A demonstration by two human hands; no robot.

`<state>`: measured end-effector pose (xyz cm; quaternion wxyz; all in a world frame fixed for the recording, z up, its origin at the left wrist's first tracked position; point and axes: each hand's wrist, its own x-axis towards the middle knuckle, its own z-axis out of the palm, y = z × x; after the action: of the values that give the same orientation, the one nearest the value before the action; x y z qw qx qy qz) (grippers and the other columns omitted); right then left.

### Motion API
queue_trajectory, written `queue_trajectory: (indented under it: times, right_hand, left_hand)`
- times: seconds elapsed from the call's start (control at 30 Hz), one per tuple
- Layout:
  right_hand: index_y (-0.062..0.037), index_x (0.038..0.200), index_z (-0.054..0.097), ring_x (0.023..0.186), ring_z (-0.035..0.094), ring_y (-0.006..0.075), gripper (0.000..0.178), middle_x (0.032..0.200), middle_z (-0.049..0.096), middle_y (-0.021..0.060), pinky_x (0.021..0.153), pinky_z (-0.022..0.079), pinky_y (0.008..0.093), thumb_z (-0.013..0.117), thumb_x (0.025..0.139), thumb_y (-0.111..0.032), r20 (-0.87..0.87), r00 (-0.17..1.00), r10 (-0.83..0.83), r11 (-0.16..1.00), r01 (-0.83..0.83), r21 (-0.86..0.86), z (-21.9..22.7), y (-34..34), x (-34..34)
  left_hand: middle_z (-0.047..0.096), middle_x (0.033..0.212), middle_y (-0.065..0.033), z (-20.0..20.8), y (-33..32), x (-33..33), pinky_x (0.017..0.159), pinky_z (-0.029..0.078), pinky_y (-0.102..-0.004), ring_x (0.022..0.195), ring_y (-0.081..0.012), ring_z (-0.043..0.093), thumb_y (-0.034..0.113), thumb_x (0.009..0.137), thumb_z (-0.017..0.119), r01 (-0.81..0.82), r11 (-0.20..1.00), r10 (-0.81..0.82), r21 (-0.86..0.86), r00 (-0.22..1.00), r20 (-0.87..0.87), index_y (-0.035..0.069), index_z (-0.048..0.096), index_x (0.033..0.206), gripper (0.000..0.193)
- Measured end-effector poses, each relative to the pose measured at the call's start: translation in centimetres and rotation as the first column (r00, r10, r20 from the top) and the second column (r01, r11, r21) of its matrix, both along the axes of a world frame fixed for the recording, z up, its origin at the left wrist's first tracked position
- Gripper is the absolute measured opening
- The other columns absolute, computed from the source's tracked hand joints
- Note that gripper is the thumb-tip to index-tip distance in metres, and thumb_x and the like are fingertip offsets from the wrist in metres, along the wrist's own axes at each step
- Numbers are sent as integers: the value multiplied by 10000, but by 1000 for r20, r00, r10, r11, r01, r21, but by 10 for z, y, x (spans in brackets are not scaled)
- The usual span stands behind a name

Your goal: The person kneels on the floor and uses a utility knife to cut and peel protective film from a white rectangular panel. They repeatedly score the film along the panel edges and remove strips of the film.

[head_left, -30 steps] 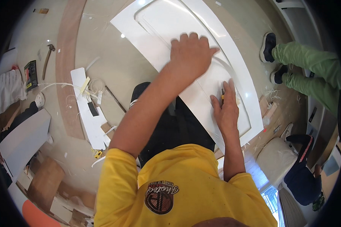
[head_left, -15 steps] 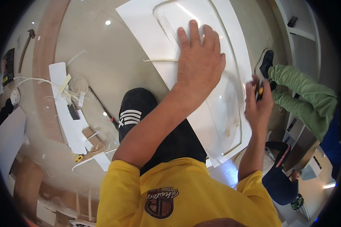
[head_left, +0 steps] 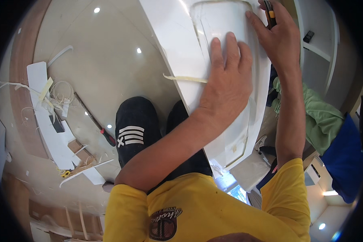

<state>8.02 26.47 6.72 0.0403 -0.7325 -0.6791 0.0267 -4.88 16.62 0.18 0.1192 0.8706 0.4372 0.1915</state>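
A large white panel [head_left: 175, 48] with a raised, rounded moulding slants up in front of my knees. My left hand [head_left: 228, 76] lies on it with the fingers spread, palm down. From beneath that hand a thin cream-coloured strip [head_left: 185, 78] sticks out past the panel's left edge. At the panel's far right side, my right hand [head_left: 281, 38] is closed round a slim dark tool with a yellow part, which looks like a utility knife [head_left: 271, 15]. Its tip is out of clear view. The right thumb reaches over the moulding's far corner.
On the floor at left lie white board offcuts [head_left: 38, 86], a coil of thin strip [head_left: 62, 92], and a long tool with a red-and-black handle [head_left: 108, 137]. A person in green trousers [head_left: 322, 115] is close on the right, beside white shelving [head_left: 318, 52].
My right hand has moved up and away along the panel's right side, the tool still in it. The left hand appears farther right and lower; the whole view has shifted.
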Motion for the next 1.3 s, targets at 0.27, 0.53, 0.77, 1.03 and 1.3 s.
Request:
queue_trajectory:
  times: [0.27, 0.53, 0.77, 1.03, 1.3]
  right_hand:
    - [-10, 1066, 641, 883, 678, 412, 231, 976, 676, 201, 748, 542, 447, 728, 857, -56, 226, 895, 384, 904, -414, 103, -13, 18, 7]
    - [-39, 1059, 628, 812, 699, 358, 259, 938, 693, 153, 671, 557, 421, 742, 827, -35, 366, 713, 598, 752, -657, 52, -11, 27, 12]
    - [-35, 1010, 607, 717, 697, 341, 252, 852, 689, 139, 622, 551, 426, 754, 806, -22, 324, 676, 662, 714, -701, 5, -7, 35, 17]
    - [-8, 1059, 652, 621, 621, 220, 243, 801, 659, 131, 584, 509, 356, 770, 862, -87, 105, 790, 604, 797, -599, -82, 15, 37, 30]
    - [-8, 1091, 655, 683, 613, 219, 268, 880, 658, 120, 616, 507, 330, 777, 875, -110, 67, 837, 543, 830, -548, 105, -6, 14, 39]
  left_hand:
    - [602, 1246, -170, 0, 0, -3, 1119, 312, -687, 1331, -498, 462, 193, 827, 671, 47, 999, -45, -22, 994, 97, 54, 799, 878, 196]
    - [659, 1255, -147, -10, -6, 2, 1116, 267, -715, 1339, -480, 469, 234, 845, 682, -48, 998, 42, 30, 988, 150, 48, 802, 993, 267]
    - [649, 1241, -103, -8, -9, 4, 1129, 307, -636, 1328, -395, 470, 282, 852, 697, -99, 995, 100, -16, 982, 157, 29, 779, 1056, 334]
    - [600, 1334, -110, -5, -10, 1, 1149, 316, -623, 1370, -390, 435, 295, 887, 682, -70, 995, 76, -70, 993, 92, 11, 748, 1168, 405]
    - [571, 1376, -101, -2, -12, 1, 1165, 284, -630, 1393, -389, 404, 296, 887, 680, -61, 995, 66, -82, 996, 61, 10, 744, 1189, 421]
